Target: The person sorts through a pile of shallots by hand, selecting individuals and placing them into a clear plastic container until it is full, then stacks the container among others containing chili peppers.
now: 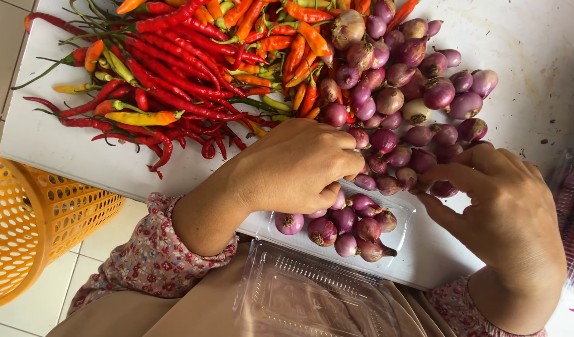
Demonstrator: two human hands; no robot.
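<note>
A heap of purple shallots [399, 81] lies on a white table [536, 37], beside a pile of red, orange and green chillies [175, 68]. A clear plastic tray [399, 237] at the near edge holds several shallots [346, 224]. My left hand [293, 165] hovers over the tray's far side, fingers curled at the edge of the heap; what they hold is hidden. My right hand [505, 212] rests at the heap's near right, fingertips touching shallots next to the tray.
The tray's open clear lid [299, 293] hangs over my lap. An orange perforated basket [31, 218] stands on the tiled floor at the left. More clear packaging [571, 206] lies at the right edge.
</note>
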